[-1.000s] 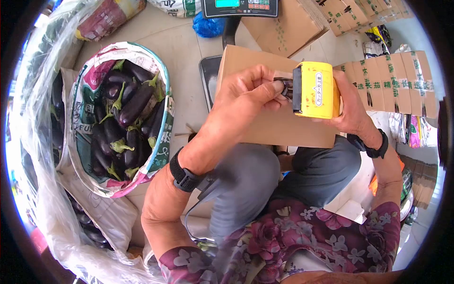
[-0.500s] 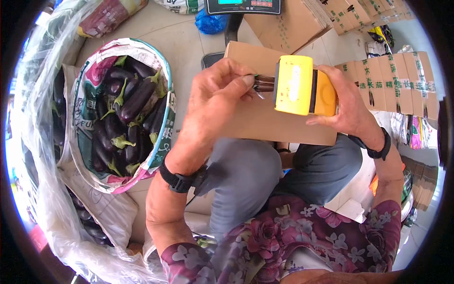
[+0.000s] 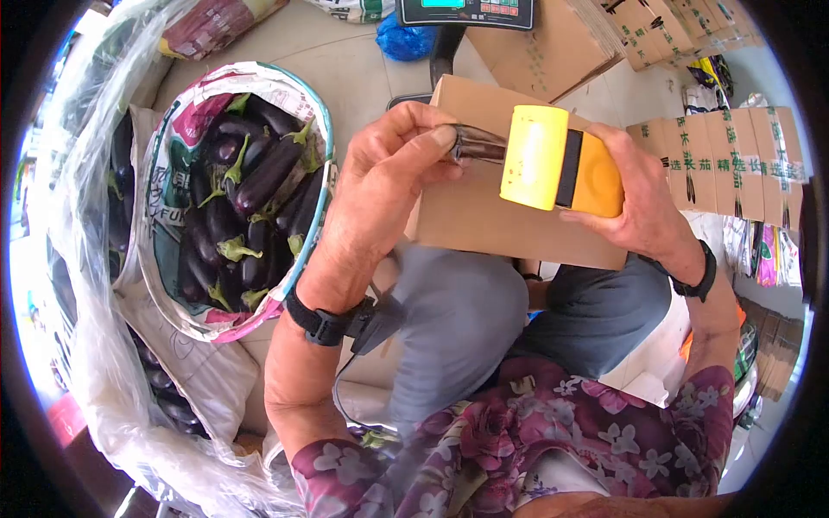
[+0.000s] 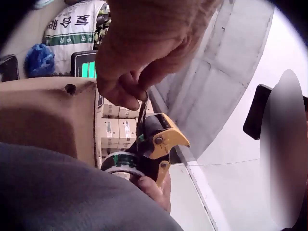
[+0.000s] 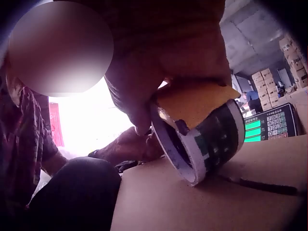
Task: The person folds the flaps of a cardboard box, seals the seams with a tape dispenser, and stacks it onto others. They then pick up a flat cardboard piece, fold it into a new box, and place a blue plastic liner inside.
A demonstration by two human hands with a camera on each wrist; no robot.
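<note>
A yellow tape dispenser (image 3: 533,157) is gripped in the right hand (image 3: 637,192) above a cardboard box (image 3: 484,220). Between thumb and fingers the left hand (image 3: 393,168) pinches the end of a strip of tape (image 3: 481,144) that stretches from the dispenser. In the left wrist view the left hand (image 4: 154,48) holds the strip over the dispenser (image 4: 163,142), with part of the right hand (image 4: 156,190) below. The tape roll (image 5: 221,139) shows in the right wrist view, under the right hand (image 5: 168,53), its side printed dark green.
At the left stands a lined basket (image 3: 326,173) of eggplants (image 3: 259,180), beside clear plastic sheeting (image 3: 95,285). Behind the box are a scale display (image 3: 466,10) and a blue bag (image 3: 404,41). Flattened printed cartons (image 3: 717,164) lie at the right.
The left hand has moved left, away from the dispenser, and a length of tape now shows between them. The dispenser has turned and shifted slightly left over the box.
</note>
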